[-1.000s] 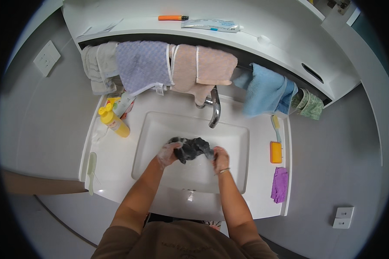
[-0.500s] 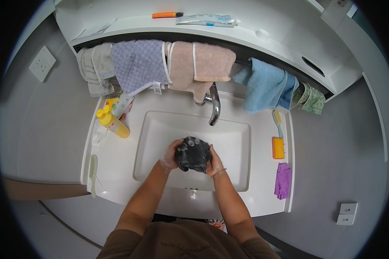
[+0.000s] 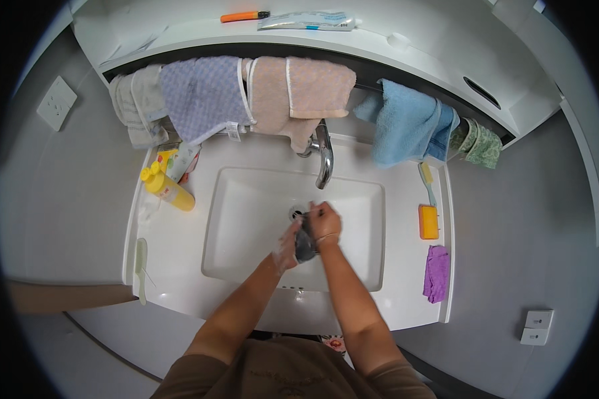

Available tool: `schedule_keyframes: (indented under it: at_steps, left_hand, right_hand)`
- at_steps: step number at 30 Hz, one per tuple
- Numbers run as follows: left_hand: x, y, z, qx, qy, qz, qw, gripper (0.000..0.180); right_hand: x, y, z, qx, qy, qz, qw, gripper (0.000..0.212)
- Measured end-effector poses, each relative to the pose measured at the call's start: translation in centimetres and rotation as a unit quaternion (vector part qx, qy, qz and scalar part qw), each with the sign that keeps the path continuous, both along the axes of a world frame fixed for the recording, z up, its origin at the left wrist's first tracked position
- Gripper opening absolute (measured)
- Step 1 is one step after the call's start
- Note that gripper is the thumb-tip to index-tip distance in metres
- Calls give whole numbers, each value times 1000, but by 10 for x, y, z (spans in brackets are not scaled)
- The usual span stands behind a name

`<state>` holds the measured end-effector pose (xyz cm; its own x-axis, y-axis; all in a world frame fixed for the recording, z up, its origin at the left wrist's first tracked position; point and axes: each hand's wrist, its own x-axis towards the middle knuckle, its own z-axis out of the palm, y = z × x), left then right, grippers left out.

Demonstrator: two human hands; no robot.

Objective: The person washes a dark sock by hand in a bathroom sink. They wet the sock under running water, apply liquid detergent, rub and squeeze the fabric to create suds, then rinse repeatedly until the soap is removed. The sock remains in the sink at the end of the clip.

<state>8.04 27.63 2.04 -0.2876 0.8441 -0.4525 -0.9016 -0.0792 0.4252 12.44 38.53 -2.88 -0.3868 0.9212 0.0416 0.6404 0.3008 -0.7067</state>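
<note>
A dark grey-black cloth (image 3: pixel 305 245), wet and bunched into a narrow wad, is pressed between my two hands over the white sink basin (image 3: pixel 229 219). On its left side lies my left hand (image 3: pixel 287 249), soapy and slightly blurred, its fingers against the cloth. My right hand (image 3: pixel 326 222) is curled closed around the upper right part of it, a bracelet at the wrist. Just beyond the hands shows the drain hole (image 3: pixel 297 213). Above the basin hangs the chrome faucet (image 3: pixel 325 163); I see no water running from it.
Left of the basin stand yellow bottles (image 3: pixel 170 189) and a pale green comb (image 3: pixel 141 269). A brush (image 3: pixel 427 183), an orange-yellow sponge (image 3: pixel 428 222) and a purple cloth (image 3: pixel 436 274) line the right side. Several towels (image 3: pixel 206 96) hang behind, below a shelf holding a toothpaste tube (image 3: pixel 306 21).
The cloth was spread wide between both hands; now it is squeezed narrow. My hands have come together, the right one moving up and closing into a fist. The view has shifted slightly.
</note>
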Motion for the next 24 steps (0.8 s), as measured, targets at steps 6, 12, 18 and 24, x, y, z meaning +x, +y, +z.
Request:
schedule_keyframes:
  at_steps: [6,12,18,24]
  left_hand:
    - [-52,5,-32,89,-13,-120,989,35]
    - [-62,-4,-8,49,64,-133,988,44]
    - [-88,-35,-46,-23,62,-140,988,37]
    - [-59,-24,-165,118,-108,38,986,15]
  right_hand:
    - [63,39,-55,-417,329,84,843,62]
    - [58,-2,20,-459,4,331,825,35]
    - [73,14,-4,-431,237,182,851,22]
    - [22,-91,30,-52,294,291,909,32]
